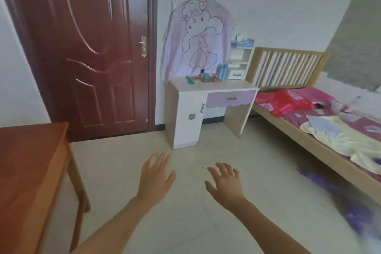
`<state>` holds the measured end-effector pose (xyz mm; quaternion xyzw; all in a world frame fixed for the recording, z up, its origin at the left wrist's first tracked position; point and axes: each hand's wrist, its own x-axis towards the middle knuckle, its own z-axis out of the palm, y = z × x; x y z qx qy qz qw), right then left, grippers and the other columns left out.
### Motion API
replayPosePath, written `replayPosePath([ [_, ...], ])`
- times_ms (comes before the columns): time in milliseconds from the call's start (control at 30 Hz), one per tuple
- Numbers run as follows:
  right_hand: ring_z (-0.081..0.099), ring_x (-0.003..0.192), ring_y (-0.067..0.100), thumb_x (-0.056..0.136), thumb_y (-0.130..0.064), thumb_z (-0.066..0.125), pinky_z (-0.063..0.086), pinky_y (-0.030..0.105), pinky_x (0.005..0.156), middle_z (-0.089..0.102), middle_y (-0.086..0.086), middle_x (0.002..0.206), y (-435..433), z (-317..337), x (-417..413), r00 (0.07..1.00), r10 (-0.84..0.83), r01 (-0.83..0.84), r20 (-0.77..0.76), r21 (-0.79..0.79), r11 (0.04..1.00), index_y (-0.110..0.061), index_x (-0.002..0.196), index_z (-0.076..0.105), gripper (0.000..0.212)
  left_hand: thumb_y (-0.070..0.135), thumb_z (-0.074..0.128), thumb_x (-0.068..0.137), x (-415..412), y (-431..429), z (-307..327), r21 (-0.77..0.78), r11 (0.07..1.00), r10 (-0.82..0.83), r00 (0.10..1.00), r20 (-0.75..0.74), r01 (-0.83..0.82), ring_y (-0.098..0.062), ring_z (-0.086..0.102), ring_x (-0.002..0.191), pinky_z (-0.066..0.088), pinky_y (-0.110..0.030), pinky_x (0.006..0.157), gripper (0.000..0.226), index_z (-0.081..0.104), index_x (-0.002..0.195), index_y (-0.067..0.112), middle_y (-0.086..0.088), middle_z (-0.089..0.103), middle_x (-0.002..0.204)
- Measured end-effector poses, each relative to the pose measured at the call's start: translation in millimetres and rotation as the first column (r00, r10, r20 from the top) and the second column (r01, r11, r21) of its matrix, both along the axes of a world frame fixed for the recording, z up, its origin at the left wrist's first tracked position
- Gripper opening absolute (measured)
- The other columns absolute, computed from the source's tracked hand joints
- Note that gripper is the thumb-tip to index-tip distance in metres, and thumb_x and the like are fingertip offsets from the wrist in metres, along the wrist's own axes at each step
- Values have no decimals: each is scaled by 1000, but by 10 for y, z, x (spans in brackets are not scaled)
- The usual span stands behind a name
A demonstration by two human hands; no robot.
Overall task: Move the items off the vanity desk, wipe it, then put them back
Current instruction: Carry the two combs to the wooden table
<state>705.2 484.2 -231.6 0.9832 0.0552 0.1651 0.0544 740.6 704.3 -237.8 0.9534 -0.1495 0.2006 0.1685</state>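
Far left: wood table (31,171), corner and legs in view. Behind it a dark red door (82,47), closed, brass handle (143,46) at its right edge. Bottom centre: left hand (155,179) held out over the floor (185,229), palm down, fingers straight and close together, holding nothing. Just right of it the right hand (225,185), palm down too, fingers spread, holding nothing; the hands do not touch. Beyond them, against the back wall, stands the vanity table (233,85): white top, white cupboard door (190,130) on the left, lilac drawer (232,99) on the right. The items sit toward the back of its top: green comb (190,81) at left, a cluster of small jars (208,78) in the middle, too blurred to tell apart, blue bottles (223,72) at right beside a white shelf unit (240,57) with a blue box (242,43) on top. A lilac cartoon cloth (198,41) hangs over the upright part behind the top. Both hands are well apart from the vanity table. Right: bed (309,136), its slatted headboard (286,66) just beside the vanity table, a red bag (288,101) near the head, a yellow blanket (340,136) further down. Bottom right: purple blur (350,202), cannot tell what.
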Motion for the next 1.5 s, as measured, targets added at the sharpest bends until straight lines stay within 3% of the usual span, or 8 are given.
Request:
replayPosePath([
  [133, 69, 76, 24, 64, -46, 53, 54, 38, 59, 70, 4, 84, -665, 147, -255, 998, -16, 15, 65, 27, 1000, -23, 80, 72, 34, 41, 33, 84, -233, -745, 116, -8, 999, -51, 998, -29, 51, -30, 63, 98, 53, -40, 73, 38, 47, 109, 15, -6, 67, 106],
  [400, 68, 75, 24, 59, -43, 59, 54, 38, 58, 70, 5, 82, -1438, 166, -195, 984, -33, 28, 173, 34, 999, -21, 78, 72, 32, 39, 29, 82, -35, -1567, 153, -59, 995, -85, 996, -36, 83, -34, 50, 114, 44, -44, 89, 48, 56, 109, 10, -3, 60, 114],
  [567, 68, 76, 23, 56, -42, 68, 54, 38, 59, 70, 5, 84, -1786, 86, 323, 982, 1, 0, 189, -2, 1000, -21, 78, 71, 31, 34, 33, 80, 446, -1798, 143, -85, 996, -34, 999, 22, 35, -36, 56, 106, 47, -47, 83, 45, 59, 106, 8, -7, 63, 113],
  [700, 68, 75, 20, 57, -43, 62, 54, 35, 58, 70, 2, 83, -2082, 74, 929, 982, 13, -9, 187, -21, 1000, -24, 78, 71, 30, 32, 35, 79, 1054, -1941, 113, -103, 995, -12, 999, 40, 16, -35, 58, 102, 48, -47, 80, 45, 62, 105, 7, -10, 64, 111],
  [1000, 69, 77, 21, 47, -36, 88, 55, 35, 61, 70, 3, 86, -3022, 65, 2148, 983, -23, 23, 180, -1, 1000, -23, 84, 70, 43, 29, 36, 77, 2452, -2603, 11, -202, 979, -17, 998, 53, 27, -32, 57, 93, 50, -45, 72, 40, 62, 99, 9, -8, 66, 103],
  [1167, 69, 78, 22, 57, -39, 74, 55, 34, 61, 69, 4, 87, -3455, -127, 2769, 990, 8, -9, 140, 1, 1000, -23, 86, 69, 34, 26, 38, 76, 3030, -3118, -96, -185, 980, -50, 992, 112, 71, -20, 43, 99, 50, -44, 73, 31, 54, 100, 15, -7, 67, 100],
  [1300, 68, 78, 19, 60, -42, 61, 55, 31, 60, 69, 2, 88, -3776, -108, 3473, 989, 84, -85, 120, 1, 996, -25, 87, 68, 33, 30, 35, 77, 3568, -3492, -133, -164, 986, 26, 999, 35, -20, -31, 59, 98, 50, -47, 74, 44, 66, 98, 8, -8, 68, 102],
  [1500, 68, 79, 18, 72, -44, 37, 54, 29, 60, 68, 1, 91, -4305, 112, 4587, 957, 276, -278, 88, 14, 961, -25, 91, 67, 40, 34, 31, 78, 4401, -4049, 74, -262, 956, 141, 990, 27, -129, -34, 53, 106, 44, -47, 85, 52, 64, 106, 5, -11, 65, 109],
])
